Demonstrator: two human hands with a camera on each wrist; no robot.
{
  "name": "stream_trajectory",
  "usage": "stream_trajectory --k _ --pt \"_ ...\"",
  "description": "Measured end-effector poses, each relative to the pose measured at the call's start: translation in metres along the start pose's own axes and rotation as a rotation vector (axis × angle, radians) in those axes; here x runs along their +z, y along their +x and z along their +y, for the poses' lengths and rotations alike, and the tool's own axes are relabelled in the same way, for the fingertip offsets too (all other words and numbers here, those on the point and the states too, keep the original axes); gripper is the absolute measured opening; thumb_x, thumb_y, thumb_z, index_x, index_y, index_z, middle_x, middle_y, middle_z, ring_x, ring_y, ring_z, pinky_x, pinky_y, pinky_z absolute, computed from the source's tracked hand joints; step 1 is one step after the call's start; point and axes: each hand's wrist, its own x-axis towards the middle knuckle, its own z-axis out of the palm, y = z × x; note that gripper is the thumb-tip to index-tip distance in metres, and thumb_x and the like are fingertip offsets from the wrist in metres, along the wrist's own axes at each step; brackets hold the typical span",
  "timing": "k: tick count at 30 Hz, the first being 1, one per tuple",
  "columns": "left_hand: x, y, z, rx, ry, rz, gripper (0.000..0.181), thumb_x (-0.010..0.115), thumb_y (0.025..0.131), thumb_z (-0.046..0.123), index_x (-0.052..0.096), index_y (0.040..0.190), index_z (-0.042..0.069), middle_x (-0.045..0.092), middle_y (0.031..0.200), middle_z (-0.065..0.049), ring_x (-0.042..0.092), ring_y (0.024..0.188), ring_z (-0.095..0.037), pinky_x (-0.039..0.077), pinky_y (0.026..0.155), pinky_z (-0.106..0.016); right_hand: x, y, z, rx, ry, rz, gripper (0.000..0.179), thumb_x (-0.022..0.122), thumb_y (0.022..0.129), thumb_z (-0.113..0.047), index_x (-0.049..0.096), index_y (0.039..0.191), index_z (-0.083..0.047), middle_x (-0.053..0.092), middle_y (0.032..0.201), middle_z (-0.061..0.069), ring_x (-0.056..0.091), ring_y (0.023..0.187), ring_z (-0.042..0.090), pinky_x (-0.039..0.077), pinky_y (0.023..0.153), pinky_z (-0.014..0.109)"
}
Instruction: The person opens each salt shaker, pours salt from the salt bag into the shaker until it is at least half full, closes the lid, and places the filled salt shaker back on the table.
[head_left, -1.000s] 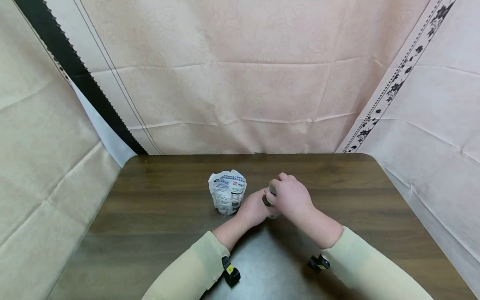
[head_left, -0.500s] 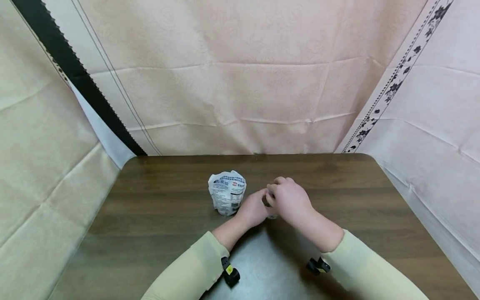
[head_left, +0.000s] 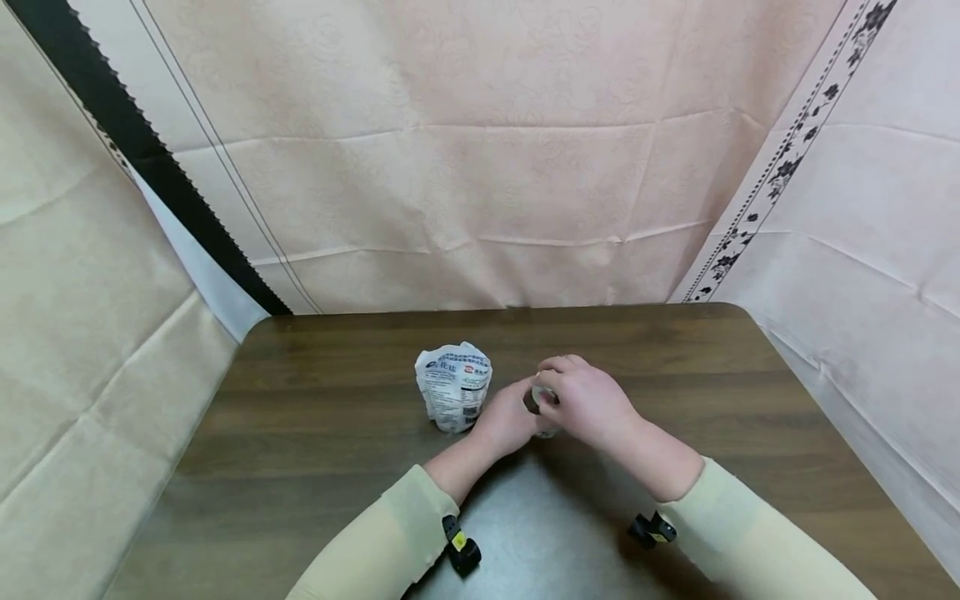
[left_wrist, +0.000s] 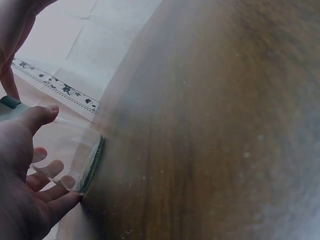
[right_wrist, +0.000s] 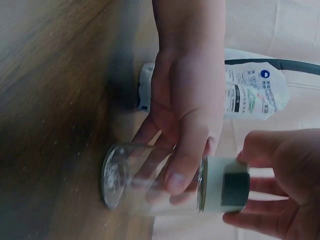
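Upright on the table stands a clear glass jar [right_wrist: 137, 202] with a pale lid [right_wrist: 212, 185] that bears a dark green patch. White residue shows at the jar's bottom in the right wrist view. My left hand [head_left: 510, 414] wraps round the glass body and steadies it, thumb on one side and fingers on the other. From above, my right hand [head_left: 588, 400] pinches the lid between thumb and fingers. The head view hides most of the jar behind both hands; the left wrist view shows its lower glass [left_wrist: 75, 140] and base.
A crumpled white printed bag [head_left: 453, 387] stands upright just left of the left hand. Brown wood-grain table [head_left: 315, 467] lies under everything. Pale cloth [head_left: 465, 167] hangs behind the table and along both sides.
My right hand dips and turns over the lid, then shifts slightly right with its fingers reset. My left hand stays round the jar, and the bag has not moved.
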Motion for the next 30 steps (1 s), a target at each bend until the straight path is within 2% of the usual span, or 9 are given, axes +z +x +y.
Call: stream_trajectory --k 7,10,12,17,22,26,30 --pt "0.003 0.0 -0.001 -0.014 0.015 0.031 0.052 0.076 0.085 0.043 0.063 0.131 0.025 0.065 0.126 0.004 0.059 0.113 -0.014 0.049 0.092 -0.036 0.003 0.0 0.019 -0.2 0.019 0.052 0.018 0.075 0.081 -0.009 0.075 0.099 -0.012 0.068 0.112 0.005 0.062 0.105 0.024 0.055 0.075 0.036" --pt "0.003 0.0 -0.001 -0.022 0.011 0.034 0.055 0.076 0.084 0.045 0.062 0.133 0.024 0.065 0.127 0.004 0.06 0.111 -0.013 0.049 0.09 -0.035 0.005 0.001 0.024 -0.238 0.023 0.056 0.019 0.075 0.08 -0.01 0.074 0.099 -0.011 0.067 0.112 0.005 0.062 0.105 0.023 0.055 0.077 0.036" --pt "0.002 0.001 -0.002 -0.018 0.005 0.029 0.054 0.077 0.084 0.046 0.063 0.131 0.024 0.066 0.125 0.004 0.061 0.108 -0.013 0.05 0.088 -0.034 0.005 0.001 0.025 -0.236 0.032 0.047 0.018 0.074 0.081 -0.01 0.073 0.1 -0.011 0.067 0.112 0.006 0.062 0.105 0.024 0.055 0.077 0.036" --pt "0.001 0.001 -0.002 -0.008 0.014 0.011 0.054 0.075 0.085 0.049 0.062 0.132 0.024 0.066 0.123 0.006 0.061 0.109 -0.013 0.05 0.089 -0.036 0.003 0.0 0.02 -0.157 0.061 0.016 0.013 0.073 0.085 -0.012 0.072 0.098 -0.013 0.064 0.112 0.005 0.061 0.1 0.024 0.054 0.077 0.037" --pt "0.0 -0.001 -0.001 -0.011 0.031 -0.005 0.059 0.073 0.086 0.052 0.058 0.136 0.025 0.064 0.128 0.008 0.06 0.113 -0.013 0.05 0.091 -0.037 -0.001 0.001 0.007 0.006 0.076 0.011 0.012 0.071 0.088 -0.018 0.073 0.099 -0.013 0.064 0.109 0.005 0.063 0.095 0.024 0.054 0.076 0.04" --pt "0.0 -0.002 0.0 0.021 0.016 -0.011 0.057 0.073 0.085 0.054 0.06 0.133 0.027 0.065 0.123 0.01 0.061 0.108 -0.011 0.05 0.088 -0.035 -0.004 0.003 -0.005 0.162 0.042 0.01 0.015 0.071 0.088 -0.022 0.074 0.098 -0.011 0.065 0.102 0.006 0.064 0.091 0.025 0.054 0.075 0.041" --pt "0.0 -0.002 0.0 0.018 0.005 -0.005 0.053 0.074 0.084 0.052 0.062 0.129 0.026 0.066 0.118 0.011 0.062 0.102 -0.009 0.051 0.084 -0.033 -0.004 0.006 -0.013 0.239 -0.023 -0.008 0.018 0.073 0.088 -0.026 0.073 0.095 -0.009 0.066 0.098 0.008 0.064 0.087 0.028 0.055 0.072 0.042"
